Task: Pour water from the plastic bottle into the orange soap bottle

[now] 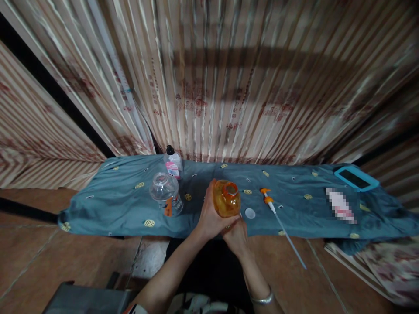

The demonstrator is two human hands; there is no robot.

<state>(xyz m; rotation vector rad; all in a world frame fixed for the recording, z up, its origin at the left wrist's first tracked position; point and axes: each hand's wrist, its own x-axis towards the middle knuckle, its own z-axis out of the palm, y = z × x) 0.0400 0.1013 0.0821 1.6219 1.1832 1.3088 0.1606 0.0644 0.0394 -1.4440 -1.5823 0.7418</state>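
Observation:
My left hand wraps around the side of an orange bottle whose neck is open, no cap on it. My right hand cups the bottle's base from below. The bottle stands over the front edge of a teal cloth. A small white cap lies on the cloth just right of the bottle. An orange pump head with a long white tube lies further right, its tube reaching past the cloth's edge.
A clear plastic jar stands left of the bottle. Behind it is a small clear bottle with a black cap and pink label. A blue-cased phone lies at the far right. Patterned curtains hang behind; tiled floor lies in front.

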